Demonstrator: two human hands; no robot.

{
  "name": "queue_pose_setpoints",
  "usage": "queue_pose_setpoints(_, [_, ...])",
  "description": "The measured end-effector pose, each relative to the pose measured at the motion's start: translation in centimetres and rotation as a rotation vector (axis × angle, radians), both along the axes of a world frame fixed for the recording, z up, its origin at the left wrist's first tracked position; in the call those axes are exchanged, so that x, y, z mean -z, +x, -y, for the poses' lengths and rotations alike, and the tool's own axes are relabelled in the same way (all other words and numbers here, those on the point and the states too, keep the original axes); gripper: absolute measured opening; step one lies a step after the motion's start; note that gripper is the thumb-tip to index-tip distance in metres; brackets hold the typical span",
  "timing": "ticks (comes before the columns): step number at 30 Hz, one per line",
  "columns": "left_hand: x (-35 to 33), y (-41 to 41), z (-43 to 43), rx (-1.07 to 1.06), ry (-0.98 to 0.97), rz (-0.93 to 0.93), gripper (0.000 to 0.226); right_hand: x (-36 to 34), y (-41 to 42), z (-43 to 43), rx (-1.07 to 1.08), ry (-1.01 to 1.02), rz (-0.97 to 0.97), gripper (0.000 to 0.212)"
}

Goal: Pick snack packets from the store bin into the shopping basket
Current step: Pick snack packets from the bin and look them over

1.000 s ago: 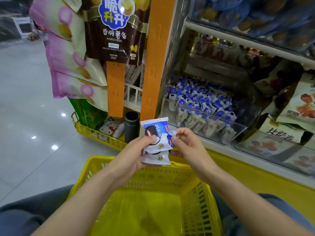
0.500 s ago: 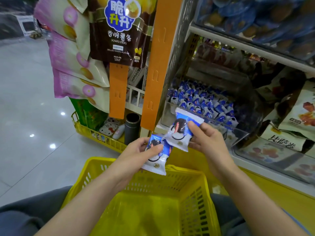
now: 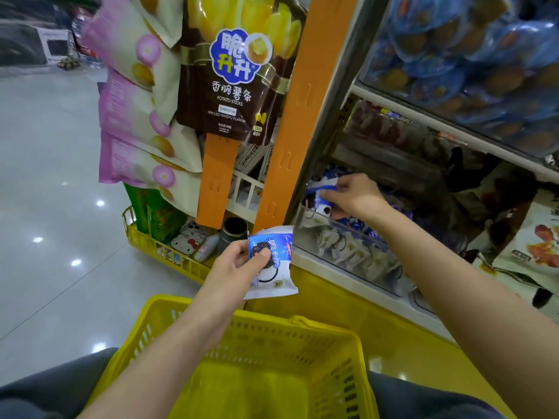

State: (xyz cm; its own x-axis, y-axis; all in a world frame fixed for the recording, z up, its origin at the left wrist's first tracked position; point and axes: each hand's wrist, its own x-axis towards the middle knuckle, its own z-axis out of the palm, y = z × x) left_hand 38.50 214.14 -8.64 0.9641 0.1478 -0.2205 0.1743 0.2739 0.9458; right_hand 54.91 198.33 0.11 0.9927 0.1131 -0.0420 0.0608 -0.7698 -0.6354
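both hands pinch blue-and-white snack packets: left (image 3: 239,264) (cookie print), right (image 3: 352,195) in bin.

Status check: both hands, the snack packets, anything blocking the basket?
Left hand holds packet above yellow basket. Right hand in clear bin, fingers on another packet. Basket opening unobstructed.

Blue-white snack packet (image 3: 272,264) upright above yellow basket (image 3: 260,328), more heaped in clear bin (image 3: 341,246)

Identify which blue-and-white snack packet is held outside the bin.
The snack packet in the left hand, above the yellow basket; the others are in the clear bin.
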Motion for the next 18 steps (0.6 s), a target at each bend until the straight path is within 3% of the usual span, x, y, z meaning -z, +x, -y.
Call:
queue_pose_setpoints(4, [-0.6,0.5,-0.3,-0.020,-0.025,0.007,0.014,0.5,1.3,-0.3,-0.138,-0.262,-0.107,0.035])
queue_pose_setpoints(8, [-0.9,0.8,0.0,-0.035,-0.024,0.011,0.009,1.2,1.5,-0.2,-0.250,-0.214,-0.171,0.019])
queue_pose_setpoints(11, [-1.0,0.8,0.3,-0.030,-0.032,0.001,0.011,1.6,1.9,-0.1,-0.262,-0.147,-0.224,0.035])
queue_pose_setpoints(15, [-1.0,0.9,0.6,-0.017,-0.026,-0.011,0.022,2.2,2.0,-0.8,-0.303,-0.322,-0.155,0.027])
queue_pose_setpoints(18, [-1.1,0.9,0.7,-0.021,0.006,-0.014,0.022,2.3,2.1,-1.0,-0.282,-0.283,-0.183,0.035])
